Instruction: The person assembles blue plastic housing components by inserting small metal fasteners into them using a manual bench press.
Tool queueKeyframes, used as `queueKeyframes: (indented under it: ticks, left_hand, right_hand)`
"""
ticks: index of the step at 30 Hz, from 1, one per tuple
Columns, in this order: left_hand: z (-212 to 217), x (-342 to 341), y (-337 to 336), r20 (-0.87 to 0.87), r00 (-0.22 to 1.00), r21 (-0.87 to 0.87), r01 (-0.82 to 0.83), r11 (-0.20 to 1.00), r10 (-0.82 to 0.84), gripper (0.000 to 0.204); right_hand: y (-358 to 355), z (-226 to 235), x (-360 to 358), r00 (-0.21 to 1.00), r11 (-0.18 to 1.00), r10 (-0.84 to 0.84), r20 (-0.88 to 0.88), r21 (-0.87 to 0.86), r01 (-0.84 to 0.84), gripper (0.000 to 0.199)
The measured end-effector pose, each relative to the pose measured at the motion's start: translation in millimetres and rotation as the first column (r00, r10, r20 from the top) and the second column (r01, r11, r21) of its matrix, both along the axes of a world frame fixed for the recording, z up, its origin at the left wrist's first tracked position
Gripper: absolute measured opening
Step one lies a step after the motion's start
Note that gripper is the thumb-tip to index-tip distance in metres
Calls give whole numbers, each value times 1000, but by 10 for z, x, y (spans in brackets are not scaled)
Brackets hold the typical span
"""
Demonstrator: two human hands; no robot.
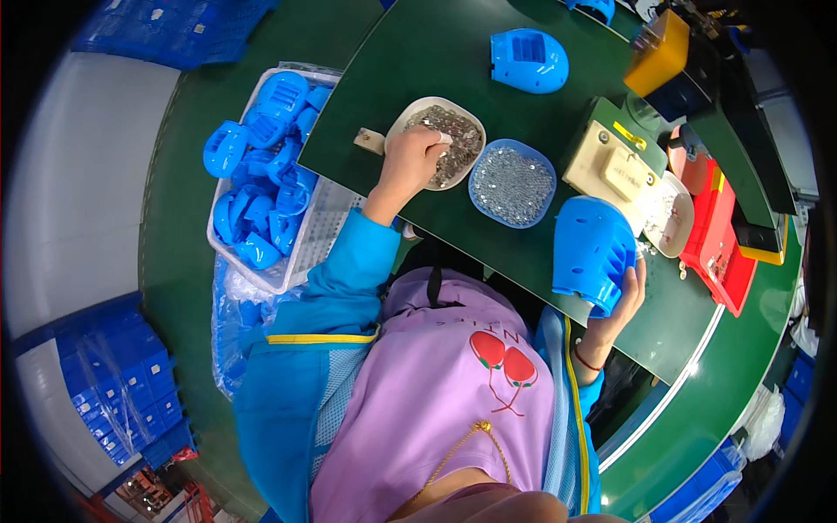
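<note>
My left hand reaches into a white bowl of small metal parts. Its fingers are pinched together among the parts, and whatever lies between the fingertips is hidden. A blue bowl full of small shiny pieces stands just to the right. My right hand grips a blue plastic shell by its lower right side, at the near edge of the green table. The shell has openings and ribs on its right side. Farther back lies a similar blue shell.
Left of the table, a white crate holds several blue shells. On the right are a cream-coloured fixture, a round dish of small parts, a red bin and a yellow-and-black machine. A small block sits beside the white bowl.
</note>
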State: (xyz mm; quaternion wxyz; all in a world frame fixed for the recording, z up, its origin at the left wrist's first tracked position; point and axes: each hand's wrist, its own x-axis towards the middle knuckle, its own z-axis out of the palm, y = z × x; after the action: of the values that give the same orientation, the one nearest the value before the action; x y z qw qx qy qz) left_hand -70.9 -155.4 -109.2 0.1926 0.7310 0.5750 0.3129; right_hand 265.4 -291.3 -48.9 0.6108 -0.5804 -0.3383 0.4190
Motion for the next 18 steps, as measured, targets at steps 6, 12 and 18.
queueKeyframes:
  ticks: [6,12,18]
  left_hand:
    - [196,4,-60,524,816,-438,13,899,244,17]
    - [572,247,-258,767,600,-416,196,888,227,16]
    - [1175,854,-771,813,579,-409,502,762,55,11]
  right_hand:
    - [24,-46,38,998,999,39,45,33,-41,50]
    - [89,51,-166,938,959,-31,346,276,-70,58]
    - [216,-14,-155,827,828,-260,498,556,-75,72]
